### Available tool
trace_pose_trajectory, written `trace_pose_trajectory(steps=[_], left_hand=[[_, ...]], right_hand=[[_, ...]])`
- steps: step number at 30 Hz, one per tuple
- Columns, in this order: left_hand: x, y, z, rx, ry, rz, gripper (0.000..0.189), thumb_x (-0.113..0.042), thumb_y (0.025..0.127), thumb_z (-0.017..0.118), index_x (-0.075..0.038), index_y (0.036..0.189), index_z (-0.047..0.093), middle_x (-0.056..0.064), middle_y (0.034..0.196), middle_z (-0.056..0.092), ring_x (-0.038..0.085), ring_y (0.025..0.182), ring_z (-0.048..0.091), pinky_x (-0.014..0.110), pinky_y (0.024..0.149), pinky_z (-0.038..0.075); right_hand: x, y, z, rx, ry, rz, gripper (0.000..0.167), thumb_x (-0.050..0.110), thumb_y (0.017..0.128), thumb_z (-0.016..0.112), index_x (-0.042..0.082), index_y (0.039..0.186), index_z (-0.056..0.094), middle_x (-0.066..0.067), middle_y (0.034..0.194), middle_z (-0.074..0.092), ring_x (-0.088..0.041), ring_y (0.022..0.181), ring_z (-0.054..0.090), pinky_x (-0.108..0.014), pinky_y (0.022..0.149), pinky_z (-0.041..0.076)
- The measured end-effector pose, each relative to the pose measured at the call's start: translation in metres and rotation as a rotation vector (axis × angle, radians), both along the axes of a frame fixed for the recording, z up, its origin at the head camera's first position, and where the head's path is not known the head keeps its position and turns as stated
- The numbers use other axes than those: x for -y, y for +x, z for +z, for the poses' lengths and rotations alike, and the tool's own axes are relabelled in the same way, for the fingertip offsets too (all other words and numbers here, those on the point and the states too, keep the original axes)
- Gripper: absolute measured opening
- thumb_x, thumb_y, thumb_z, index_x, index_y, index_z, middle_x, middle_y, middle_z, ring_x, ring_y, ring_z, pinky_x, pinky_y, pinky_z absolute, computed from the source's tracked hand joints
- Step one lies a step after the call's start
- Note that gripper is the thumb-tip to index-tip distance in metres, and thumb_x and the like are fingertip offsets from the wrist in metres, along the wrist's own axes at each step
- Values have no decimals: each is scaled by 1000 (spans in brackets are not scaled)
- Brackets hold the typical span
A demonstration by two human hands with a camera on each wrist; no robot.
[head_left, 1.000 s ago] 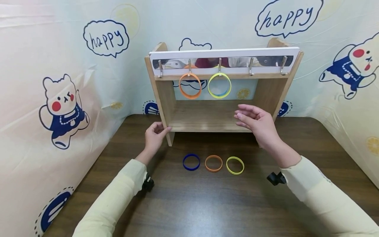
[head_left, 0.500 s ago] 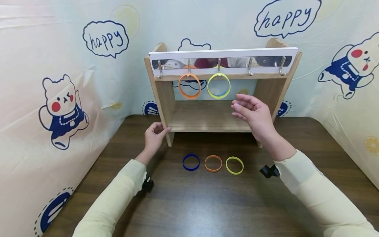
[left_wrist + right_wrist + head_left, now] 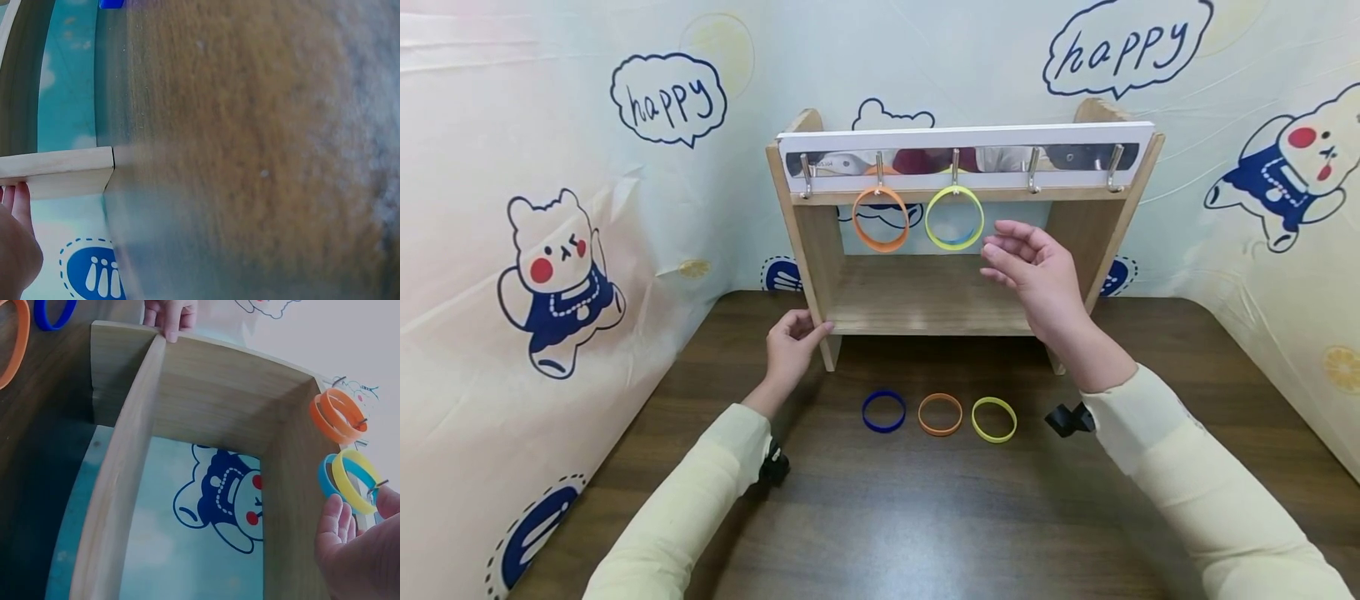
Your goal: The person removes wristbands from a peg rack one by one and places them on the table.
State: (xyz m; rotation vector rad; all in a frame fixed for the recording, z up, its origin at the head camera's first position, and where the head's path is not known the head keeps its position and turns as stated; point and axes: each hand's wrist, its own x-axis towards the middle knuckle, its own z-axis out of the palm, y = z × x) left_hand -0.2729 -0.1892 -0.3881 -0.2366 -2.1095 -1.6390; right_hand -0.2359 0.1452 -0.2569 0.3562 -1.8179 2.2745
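Long cream sleeves (image 3: pixel 1217 492), wide cuffs (image 3: pixel 1127 425), black wrist mounts (image 3: pixel 1068 420), bare hands (image 3: pixel 1037 279)

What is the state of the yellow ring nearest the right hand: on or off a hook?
On: the yellow ring hangs from the middle hook; the right wrist view shows the tip poking through.

L hand (image 3: pixel 17 250), partly cut off, had fingertips against a pale wood panel (image 3: pixel 59 165), on the side away from the wood board (image 3: pixel 22 87) running to view's top L. Panel's foot stood on the brown tbl (image 3: pixel 244 156), nr its edge along the cloth (image 3: pixel 69 87). Blue piece (image 3: pixel 112 4), mostly cropped, showed in line w/ that edge. Cloth beyond the hand had a blue oval print (image 3: pixel 80 274) w/ white marks & dashed outline.
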Motion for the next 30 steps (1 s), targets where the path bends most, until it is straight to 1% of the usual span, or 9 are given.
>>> trace_pose_trajectory(steps=[4, 7, 11, 12, 16, 22, 30], left_hand=[[0, -1, -1, 6, -6, 2, 27, -6, 85, 75, 10, 104, 63, 25, 104, 67, 34, 98, 62, 17, 73, 51], [4, -12, -12, 8, 5, 2, 28, -8, 85, 76, 9, 104, 64, 24, 103, 67, 33, 97, 63, 17, 73, 51], [10, -26, -27, 19, 24, 13, 30, -14, 83, 79, 4, 103, 66, 20, 103, 68, 26, 95, 63, 17, 72, 51], [11, -27, -28, 19, 26, 16, 31, -16, 83, 80, 3, 103, 66, 19, 103, 68, 23, 94, 63, 18, 73, 51], [11, -28, -31, 9, 21, 28, 33, -22, 81, 81, 0, 102, 66, 15, 101, 69, 17, 92, 64, 21, 74, 53], [12, -27, -31, 14, -6, 39, 31, -26, 82, 80, -5, 101, 67, 9, 101, 69, 16, 92, 64, 26, 76, 54], [12, -28, -32, 15, 1, 35, 33, -27, 82, 80, -4, 102, 66, 10, 102, 69, 17, 94, 64, 26, 77, 55]], right_hand=[[3, -2, 3, -1, -18, -2, 37, 12, 87, 73, 5, 121, 60, -15, 110, 62, -18, 91, 66, -29, 81, 55], [5, -4, 5, -6, -30, 1, 39, 10, 88, 72, 2, 123, 58, -12, 108, 62, -18, 90, 65, -29, 80, 55], [8, -6, 7, -5, -47, 7, 38, 7, 88, 71, 0, 123, 58, -11, 106, 63, -17, 90, 65, -29, 78, 55], [8, -7, 7, -4, -49, 7, 37, 6, 88, 71, 0, 122, 58, -11, 106, 63, -17, 89, 65, -29, 78, 55], [12, -9, 8, 2, -48, -2, 35, 6, 88, 71, 0, 121, 59, -10, 104, 63, -19, 91, 64, -28, 77, 56], [16, -12, 9, 11, -61, -22, 31, 6, 88, 71, 1, 117, 61, -9, 101, 63, -18, 89, 63, -28, 75, 56], [17, -14, 9, 25, -50, -45, 28, 6, 87, 72, 2, 113, 63, -8, 99, 64, -17, 89, 62, -27, 74, 56]])
